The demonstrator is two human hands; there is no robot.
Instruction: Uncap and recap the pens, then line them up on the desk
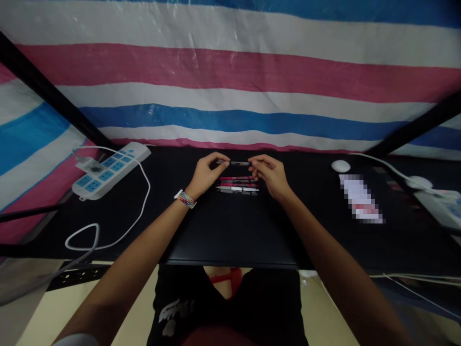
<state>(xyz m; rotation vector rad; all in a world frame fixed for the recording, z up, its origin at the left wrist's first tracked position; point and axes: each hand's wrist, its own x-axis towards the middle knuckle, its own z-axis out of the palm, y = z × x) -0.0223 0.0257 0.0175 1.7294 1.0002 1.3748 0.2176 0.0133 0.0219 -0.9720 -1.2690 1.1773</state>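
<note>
- Your left hand (pixel 206 174) pinches one end of a slim pen (pixel 236 164) between thumb and fingertips; your right hand (pixel 271 174) pinches the other end the same way. The pen hangs level between them, just above the desk (pixel 230 230).
- Judge the pen as light and stiff, with a smooth barrel that could slip or roll if you loosen either pinch. It looks thin enough that a hard bend or twist might pop a cap or tip, so keep your hold at the ends light and steady. Whether it has a cap or clip is too small to tell.
- Just below the hands, a short row of other pens (pixel 238 185) lies side by side on the desk, pink ones farther from you and a white and grey one nearer. They lie close together, so a knuckle coming down could scatter them.
- A striped band (pixel 185 198) sits on your left wrist, apart from the pens.
- The desk is dark, flat and smooth; round barrels would roll freely on it.
- At your far left a white power strip (pixel 110 169) with blue sockets rests on the desk, its white cable (pixel 118 226) looping toward the front edge, well apart from the pens.
- At your right lie a small white round object (pixel 340 166) and a card (pixel 360 198), also well apart.
- Behind everything hangs a striped tarp (pixel 230 86) in pink, white and blue, with dark poles (pixel 50 89) at both sides.
</note>
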